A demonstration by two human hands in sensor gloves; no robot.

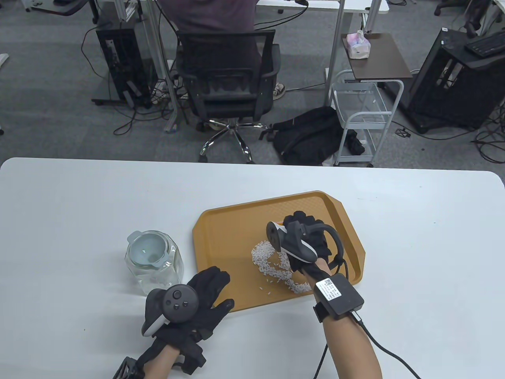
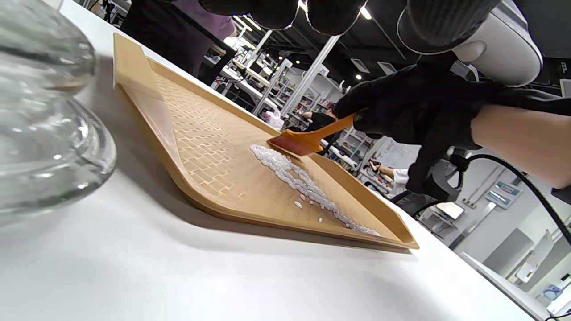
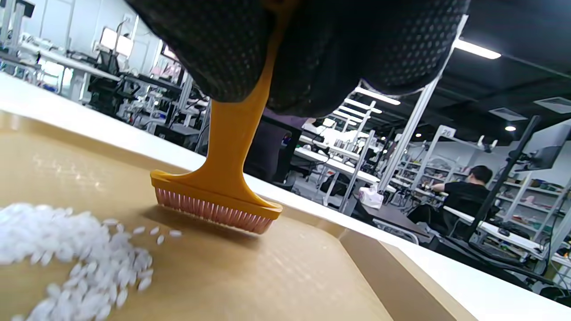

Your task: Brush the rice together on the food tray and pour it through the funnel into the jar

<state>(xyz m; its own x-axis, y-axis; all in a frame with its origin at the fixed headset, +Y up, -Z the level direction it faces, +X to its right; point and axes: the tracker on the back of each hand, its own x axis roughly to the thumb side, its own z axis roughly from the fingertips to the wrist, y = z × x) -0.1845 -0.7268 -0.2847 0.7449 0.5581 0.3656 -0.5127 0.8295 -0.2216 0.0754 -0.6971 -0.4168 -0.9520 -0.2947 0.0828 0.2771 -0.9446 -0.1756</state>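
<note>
White rice grains strewn on tan plastic tray; right hand grips orange pink-bristled brush; left hand open, flat on table. Sweep inward, bristles low, short strokes.

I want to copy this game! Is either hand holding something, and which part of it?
The right hand grips the orange brush by its handle. The left hand holds nothing; it rests open beside the tray.

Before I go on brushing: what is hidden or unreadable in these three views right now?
- Brush: in the table view the right hand and its tracker cover it.
- Rice: table view, partly under the right hand.
- Funnel spout: table view, blurred by the jar glass.
- Left hand palm contact with table: hidden by its tracker.
</note>
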